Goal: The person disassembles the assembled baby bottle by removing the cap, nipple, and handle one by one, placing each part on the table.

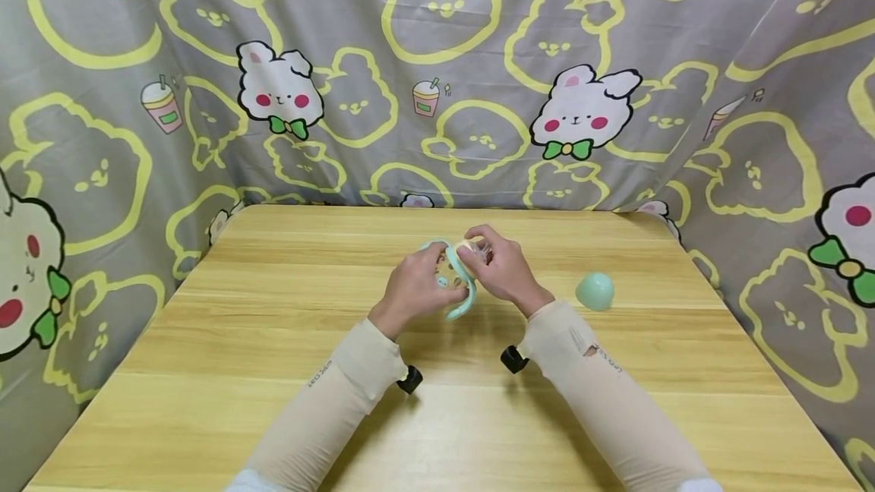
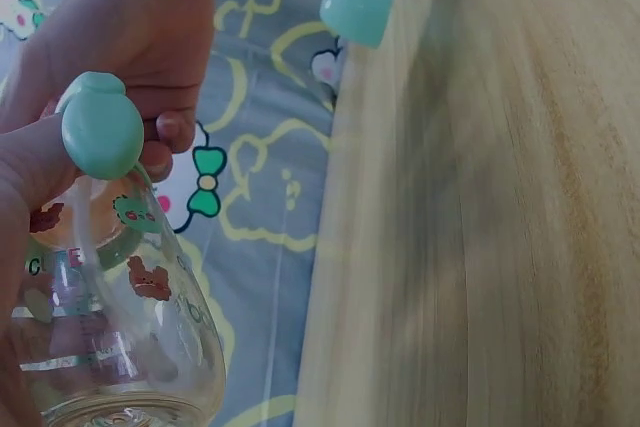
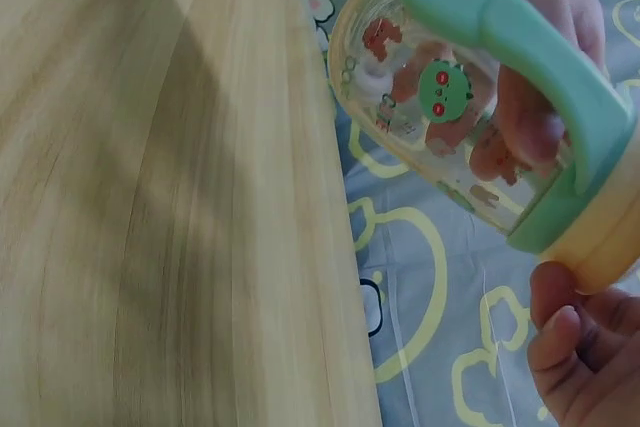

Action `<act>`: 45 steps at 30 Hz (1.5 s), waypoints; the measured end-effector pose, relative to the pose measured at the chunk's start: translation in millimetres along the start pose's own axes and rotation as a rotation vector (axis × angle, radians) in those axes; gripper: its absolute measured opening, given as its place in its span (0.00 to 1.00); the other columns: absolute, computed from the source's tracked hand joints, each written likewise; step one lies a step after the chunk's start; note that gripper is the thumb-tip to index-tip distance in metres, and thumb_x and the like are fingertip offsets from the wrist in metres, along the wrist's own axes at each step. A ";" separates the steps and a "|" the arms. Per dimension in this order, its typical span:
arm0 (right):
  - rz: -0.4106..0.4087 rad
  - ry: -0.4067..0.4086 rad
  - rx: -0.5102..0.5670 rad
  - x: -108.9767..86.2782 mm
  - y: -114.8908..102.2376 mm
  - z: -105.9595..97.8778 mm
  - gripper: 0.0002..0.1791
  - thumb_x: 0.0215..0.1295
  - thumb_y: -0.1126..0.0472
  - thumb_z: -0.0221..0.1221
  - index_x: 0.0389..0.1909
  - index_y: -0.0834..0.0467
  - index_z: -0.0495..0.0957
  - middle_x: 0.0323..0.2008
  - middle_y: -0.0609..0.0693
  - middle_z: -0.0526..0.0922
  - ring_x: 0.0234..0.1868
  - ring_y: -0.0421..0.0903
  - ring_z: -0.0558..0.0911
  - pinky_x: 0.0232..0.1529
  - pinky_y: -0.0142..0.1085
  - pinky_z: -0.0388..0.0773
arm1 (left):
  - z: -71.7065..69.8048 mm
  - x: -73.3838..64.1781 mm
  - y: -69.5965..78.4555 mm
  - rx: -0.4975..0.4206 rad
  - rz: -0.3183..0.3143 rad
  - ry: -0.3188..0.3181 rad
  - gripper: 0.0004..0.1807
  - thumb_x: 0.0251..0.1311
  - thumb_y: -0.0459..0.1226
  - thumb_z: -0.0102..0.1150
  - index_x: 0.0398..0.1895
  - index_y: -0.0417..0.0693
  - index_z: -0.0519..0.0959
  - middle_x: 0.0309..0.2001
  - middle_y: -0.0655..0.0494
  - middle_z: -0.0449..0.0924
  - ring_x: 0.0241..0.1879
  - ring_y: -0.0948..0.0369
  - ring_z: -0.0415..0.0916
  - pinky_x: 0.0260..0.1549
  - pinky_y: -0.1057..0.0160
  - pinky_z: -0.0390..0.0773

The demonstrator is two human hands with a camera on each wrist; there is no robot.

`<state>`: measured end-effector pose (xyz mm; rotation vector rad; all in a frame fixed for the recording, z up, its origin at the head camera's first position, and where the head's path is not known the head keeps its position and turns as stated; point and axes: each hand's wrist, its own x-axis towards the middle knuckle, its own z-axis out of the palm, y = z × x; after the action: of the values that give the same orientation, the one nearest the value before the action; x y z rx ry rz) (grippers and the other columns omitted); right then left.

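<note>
A clear baby bottle printed with small animal faces lies tilted on its side, held above the table. Green curved handles wrap its neck, and a pale yellow collar ring sits at the top end. My left hand grips the bottle body, with fingers also around the handle side. With its fingertips and thumb, my right hand pinches the collar ring. The clear tip beyond the ring is partly hidden by the right fingers. A green dome cap stands on the table to the right of my right hand.
The wooden table spreads beneath both hands. Behind it and at both sides hangs a grey curtain with yellow bear outlines and rabbit faces. Black wrist cameras hang below the sleeves.
</note>
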<state>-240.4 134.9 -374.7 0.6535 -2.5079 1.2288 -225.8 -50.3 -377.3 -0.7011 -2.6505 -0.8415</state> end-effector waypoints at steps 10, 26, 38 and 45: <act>-0.087 -0.010 -0.092 1.8 1.6 2.8 0.21 0.74 0.47 0.46 0.56 0.55 0.77 0.39 0.54 0.84 0.34 0.46 0.81 0.39 0.46 0.78 | 0.6 0.4 0.8 0.010 -0.007 0.011 0.33 0.45 0.52 0.69 0.51 0.43 0.75 0.29 0.59 0.76 0.25 0.63 0.71 0.22 0.65 0.72; -0.039 -0.073 0.045 2.8 4.0 1.6 0.16 0.73 0.54 0.50 0.54 0.58 0.76 0.26 0.47 0.78 0.24 0.43 0.75 0.29 0.39 0.75 | -6.0 7.5 -3.2 -0.007 -0.113 -0.169 0.42 0.45 0.56 0.70 0.60 0.42 0.70 0.40 0.49 0.80 0.32 0.59 0.74 0.31 0.60 0.75; -0.076 -0.035 0.062 2.1 8.7 4.0 0.17 0.73 0.54 0.51 0.53 0.61 0.77 0.25 0.48 0.77 0.23 0.42 0.75 0.26 0.38 0.74 | -11.0 12.3 -5.1 -0.052 -0.121 -0.231 0.45 0.44 0.56 0.69 0.62 0.41 0.70 0.40 0.52 0.78 0.33 0.59 0.74 0.32 0.62 0.75; -0.112 -0.016 0.067 1.5 9.4 3.4 0.16 0.71 0.55 0.52 0.51 0.62 0.78 0.24 0.48 0.76 0.22 0.42 0.74 0.24 0.38 0.73 | -11.5 11.9 -5.9 -0.093 -0.134 -0.250 0.44 0.43 0.56 0.69 0.63 0.42 0.70 0.40 0.53 0.78 0.32 0.60 0.74 0.33 0.62 0.76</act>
<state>-246.6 136.8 -382.4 0.8117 -2.4160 1.2758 -237.7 -57.0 -366.2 -0.6986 -2.9244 -0.9762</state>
